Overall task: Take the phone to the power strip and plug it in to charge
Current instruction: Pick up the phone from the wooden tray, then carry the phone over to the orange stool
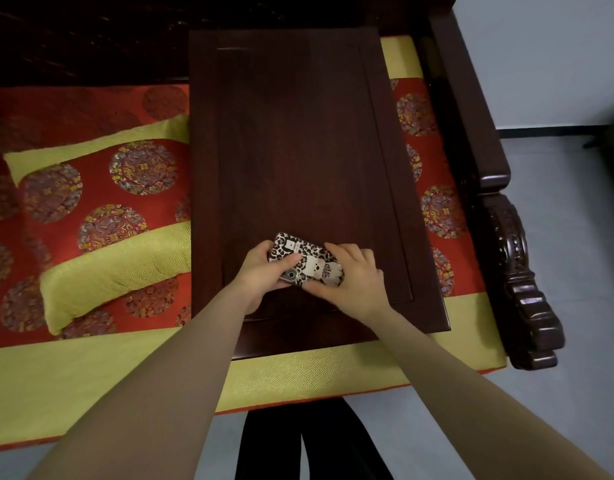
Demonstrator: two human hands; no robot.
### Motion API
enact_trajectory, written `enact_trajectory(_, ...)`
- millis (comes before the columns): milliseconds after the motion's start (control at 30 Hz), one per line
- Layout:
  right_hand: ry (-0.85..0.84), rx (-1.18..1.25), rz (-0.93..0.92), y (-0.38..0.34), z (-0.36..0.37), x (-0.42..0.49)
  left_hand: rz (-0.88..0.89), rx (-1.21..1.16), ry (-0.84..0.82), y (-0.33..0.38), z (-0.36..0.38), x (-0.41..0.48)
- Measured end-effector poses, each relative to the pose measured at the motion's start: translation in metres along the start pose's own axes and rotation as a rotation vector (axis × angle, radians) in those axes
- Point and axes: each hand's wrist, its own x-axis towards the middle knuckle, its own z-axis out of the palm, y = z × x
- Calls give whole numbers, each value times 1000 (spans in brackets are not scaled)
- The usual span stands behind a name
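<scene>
The phone (307, 259) lies face down in a leopard-print case with a white cartoon figure, near the front of a small dark wooden table (298, 133). My left hand (264, 271) grips its left end, thumb across the back near the camera lens. My right hand (350, 275) holds its right end, fingers curled over the far edge and thumb under the near edge. No power strip or charging cable is in view.
The table stands on a wooden couch with a red and yellow-green patterned cushion (90, 368). A matching bolster pillow (118, 268) lies left of the table. The carved dark armrest (513, 265) rises at right, grey floor (575, 341) beyond it.
</scene>
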Motion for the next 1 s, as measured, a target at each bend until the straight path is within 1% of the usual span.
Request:
enact_trajectory(33, -20, -103, -44, -1, 2, -2, 4, -13, -8, 0, -2, -1)
enact_trajectory(100, -5, -203, -115, -2, 4, -3, 12, -35, -23, -1, -7, -5)
enact_trajectory(233, 24, -271, -255, -13, -5, -3, 3, -103, -44, 0, -21, -17)
enact_trajectory(367, 40, -359, -411, -41, -25, -1, 48, -216, -30, 7, -38, -39)
enact_trajectory(500, -32, -408, -599, -80, -43, 4, 98, -348, 25, 11, -58, -70)
enact_trajectory(600, -144, -387, -749, -120, -39, 8, 127, -454, 108, 5, -85, -99)
enact_trajectory(733, -273, -419, -932, -181, -10, -4, 152, -558, 281, -21, -131, -150)
enact_trajectory(900, -429, -451, -1110, -260, 45, -47, 152, -692, 451, -68, -196, -224)
enact_trajectory(1000, -479, -481, -1231, -311, 80, -83, 162, -792, 570, -100, -235, -270)
